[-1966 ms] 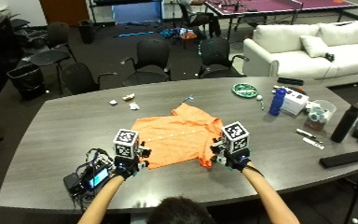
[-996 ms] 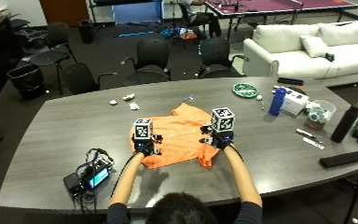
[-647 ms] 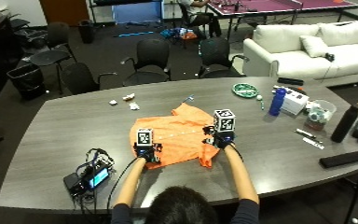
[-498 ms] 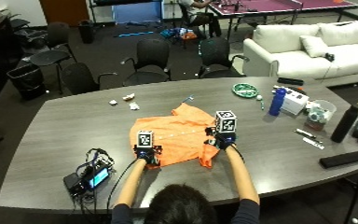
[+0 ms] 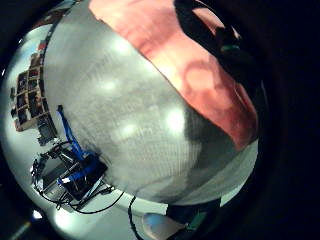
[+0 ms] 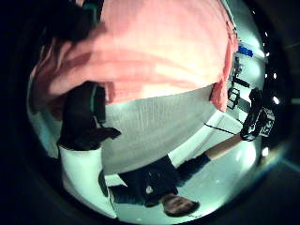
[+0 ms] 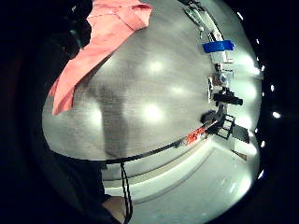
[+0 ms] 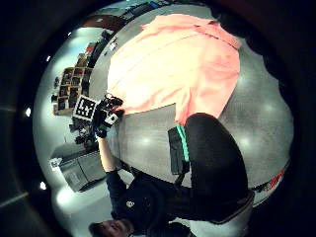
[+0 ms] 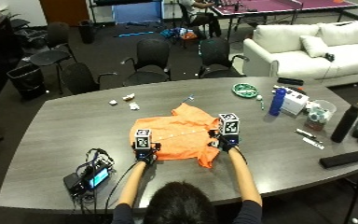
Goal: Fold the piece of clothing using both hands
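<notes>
1. On the grey table (image 9: 61,121), near its middle and just in front of the person, lies the orange shirt (image 9: 176,133), spread mostly flat with its collar end pointing to the far side.
2. At the shirt's near left corner sits the left hand (image 9: 146,155); its thumb-side palm view shows black fingers (image 6: 84,117) curled over a lifted fold of the cloth, so it appears to pinch that edge.
3. At the right edge, slightly farther from the person than the left one, the right hand (image 9: 227,141) rests on the shirt; its thumb (image 8: 212,163) shows beside the hem, but whether the fingers actually grip the cloth cannot be told.
4. One flap of the hem (image 9: 205,161) hangs toward the near edge, between the two forearms, and looks bunched.
5. Judged from this, the step in hand is taking hold of the two sides for a fold. Doing it well calls for both hands to hold matching points level with each other, so the right hand would do better to come nearer or the left to go farther.
6. Both edges should rise together and travel evenly, keeping the cloth taut between the hands, so that the bunched flap smooths out rather than folds under.
7. A black device with cables (image 9: 87,177) sits left of the left arm, well apart from the shirt.
</notes>
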A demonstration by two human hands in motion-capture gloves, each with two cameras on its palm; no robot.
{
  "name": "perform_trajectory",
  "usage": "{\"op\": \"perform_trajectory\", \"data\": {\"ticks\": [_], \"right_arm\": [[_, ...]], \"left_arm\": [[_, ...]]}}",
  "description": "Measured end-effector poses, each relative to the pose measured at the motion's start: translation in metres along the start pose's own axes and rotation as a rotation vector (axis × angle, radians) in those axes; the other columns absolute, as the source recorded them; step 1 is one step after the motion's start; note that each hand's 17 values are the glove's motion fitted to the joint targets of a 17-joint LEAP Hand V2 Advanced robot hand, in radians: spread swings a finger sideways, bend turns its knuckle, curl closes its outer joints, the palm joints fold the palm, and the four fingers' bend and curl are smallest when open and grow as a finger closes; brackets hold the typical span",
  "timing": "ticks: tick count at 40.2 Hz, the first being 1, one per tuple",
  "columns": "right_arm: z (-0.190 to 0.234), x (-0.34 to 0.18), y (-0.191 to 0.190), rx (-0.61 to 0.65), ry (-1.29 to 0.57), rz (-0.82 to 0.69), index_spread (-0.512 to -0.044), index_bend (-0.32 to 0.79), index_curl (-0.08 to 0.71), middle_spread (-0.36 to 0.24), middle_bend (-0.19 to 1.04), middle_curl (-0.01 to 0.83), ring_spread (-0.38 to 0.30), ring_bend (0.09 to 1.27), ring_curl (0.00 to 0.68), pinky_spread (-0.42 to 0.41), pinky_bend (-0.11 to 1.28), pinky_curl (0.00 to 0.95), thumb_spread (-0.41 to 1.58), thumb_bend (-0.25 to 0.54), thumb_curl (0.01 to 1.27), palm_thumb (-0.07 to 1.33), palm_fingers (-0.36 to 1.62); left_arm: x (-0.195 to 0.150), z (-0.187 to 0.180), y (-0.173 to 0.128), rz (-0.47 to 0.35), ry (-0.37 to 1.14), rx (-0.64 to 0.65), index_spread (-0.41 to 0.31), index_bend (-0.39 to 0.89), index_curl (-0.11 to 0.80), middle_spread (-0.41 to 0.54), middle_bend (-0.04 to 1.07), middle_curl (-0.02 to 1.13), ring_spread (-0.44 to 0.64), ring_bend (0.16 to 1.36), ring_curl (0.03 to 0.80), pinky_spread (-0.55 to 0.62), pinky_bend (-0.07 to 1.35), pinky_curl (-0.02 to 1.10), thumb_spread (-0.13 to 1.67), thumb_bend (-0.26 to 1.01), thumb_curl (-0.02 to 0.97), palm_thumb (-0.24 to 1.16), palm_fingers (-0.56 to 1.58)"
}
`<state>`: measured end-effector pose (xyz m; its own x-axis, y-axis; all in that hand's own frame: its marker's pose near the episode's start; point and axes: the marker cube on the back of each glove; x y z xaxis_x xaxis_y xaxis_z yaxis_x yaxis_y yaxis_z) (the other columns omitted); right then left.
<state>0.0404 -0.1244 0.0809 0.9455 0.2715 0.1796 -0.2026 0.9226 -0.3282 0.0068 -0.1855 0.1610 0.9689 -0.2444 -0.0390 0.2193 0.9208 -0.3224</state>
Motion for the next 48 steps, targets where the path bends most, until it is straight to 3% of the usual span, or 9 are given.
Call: {"op": "perform_trajectory", "data": {"ticks": [3, 13, 18, 22, 26, 31, 39, 42, 48], "right_arm": [[0.001, 0.001, -0.005, 0.021, 0.009, -0.021, -0.340, 0.10, 0.162, -0.053, 0.19, 0.364, -0.101, 0.60, 0.361, -0.018, 0.60, 0.349, 1.27, -0.014, 0.33, 0.49, 0.48], [0.007, -0.004, 0.000, -0.035, 0.033, 0.009, -0.341, 0.11, 0.176, -0.058, 0.19, 0.369, -0.102, 0.57, 0.359, -0.018, 0.57, 0.346, 1.27, -0.015, 0.32, 0.49, 0.51], [0.011, -0.006, -0.010, -0.001, 0.098, -0.004, -0.361, 0.10, 0.178, -0.064, 0.19, 0.371, -0.104, 0.57, 0.360, -0.018, 0.56, 0.345, 1.26, -0.023, 0.32, 0.46, 0.52], [0.027, -0.013, -0.015, -0.136, 0.131, -0.009, -0.379, 0.10, 0.173, -0.072, 0.20, 0.375, -0.105, 0.58, 0.365, -0.018, 0.57, 0.349, 1.23, -0.017, 0.33, 0.48, 0.51], [0.056, -0.016, -0.033, -0.278, 0.171, 0.018, -0.409, 0.01, 0.129, -0.077, 0.12, 0.349, -0.066, 0.58, 0.375, 0.052, 0.74, 0.397, 1.17, -0.017, 0.34, 0.52, 0.32], [0.078, -0.015, -0.055, -0.308, 0.222, 0.101, -0.432, 0.04, 0.106, -0.071, 0.13, 0.321, -0.015, 0.59, 0.373, 0.104, 0.84, 0.419, 1.13, -0.020, 0.34, 0.54, 0.22], [0.093, -0.020, -0.074, -0.314, 0.097, -0.013, -0.428, 0.11, 0.109, -0.070, 0.15, 0.283, 0.007, 0.61, 0.350, 0.131, 0.92, 0.416, 1.08, 0.013, 0.39, 0.68, 0.20], [0.093, -0.018, -0.077, -0.254, 0.071, 0.005, -0.414, 0.16, 0.137, -0.093, 0.24, 0.309, -0.028, 0.60, 0.336, 0.092, 0.84, 0.384, 1.09, 0.060, 0.42, 0.79, 0.36], [0.092, -0.010, -0.078, -0.079, 0.090, 0.075, -0.368, 0.13, 0.160, -0.171, 0.28, 0.344, -0.190, 0.69, 0.352, -0.200, 0.81, 0.348, 1.06, 0.103, 0.46, 0.93, 0.86]], "left_arm": [[0.001, 0.000, -0.001, -0.001, -0.018, 0.044, -0.194, 0.38, 0.392, -0.118, 0.32, 0.39, 0.04, 0.40, 0.224, 0.01, 0.30, 0.30, 1.12, 0.02, 0.404, 0.70, 0.82], [0.003, -0.023, 0.011, 0.023, 0.043, 0.026, -0.244, 0.39, 0.443, -0.201, 0.31, 0.45, -0.13, 0.35, 0.282, -0.10, 0.19, 0.32, 1.13, 0.02, 0.426, 0.78, 0.94], [0.000, -0.038, 0.021, 0.005, 0.057, 0.018, -0.246, 0.38, 0.458, -0.208, 0.28, 0.45, -0.14, 0.31, 0.293, -0.11, 0.17, 0.33, 1.13, 0.01, 0.438, 0.81, 0.95], [-0.002, -0.054, 0.012, 0.022, 0.037, 0.154, -0.250, 0.37, 0.465, -0.213, 0.26, 0.45, -0.15, 0.29, 0.302, -0.12, 0.16, 0.32, 1.13, 0.00, 0.444, 0.82, 0.96], [-0.003, -0.057, 0.011, 0.006, 0.035, 0.177, -0.252, 0.35, 0.471, -0.217, 0.24, 0.46, -0.16, 0.28, 0.312, -0.12, 0.16, 0.32, 1.13, -0.01, 0.453, 0.83, 0.97], [-0.004, -0.057, 0.015, -0.003, 0.033, 0.171, -0.254, 0.34, 0.479, -0.220, 0.21, 0.46, -0.16, 0.26, 0.323, -0.13, 0.15, 0.32, 1.12, -0.01, 0.459, 0.84, 0.98], [-0.010, -0.054, 0.021, 0.017, 0.065, 0.138, -0.255, 0.32, 0.492, -0.216, 0.18, 0.46, -0.16, 0.25, 0.339, -0.13, 0.16, 0.32, 1.10, -0.02, 0.471, 0.84, 0.98], [-0.011, -0.048, 0.026, 0.011, 0.082, 0.098, -0.255, 0.32, 0.496, -0.215, 0.18, 0.46, -0.16, 0.24, 0.344, -0.13, 0.16, 0.32, 1.10, -0.02, 0.474, 0.84, 0.98], [-0.019, -0.037, 0.033, -0.045, 0.071, 0.094, -0.256, 0.32, 0.507, -0.214, 0.16, 0.45, -0.16, 0.23, 0.352, -0.13, 0.16, 0.32, 1.08, -0.02, 0.482, 0.83, 0.98]]}}
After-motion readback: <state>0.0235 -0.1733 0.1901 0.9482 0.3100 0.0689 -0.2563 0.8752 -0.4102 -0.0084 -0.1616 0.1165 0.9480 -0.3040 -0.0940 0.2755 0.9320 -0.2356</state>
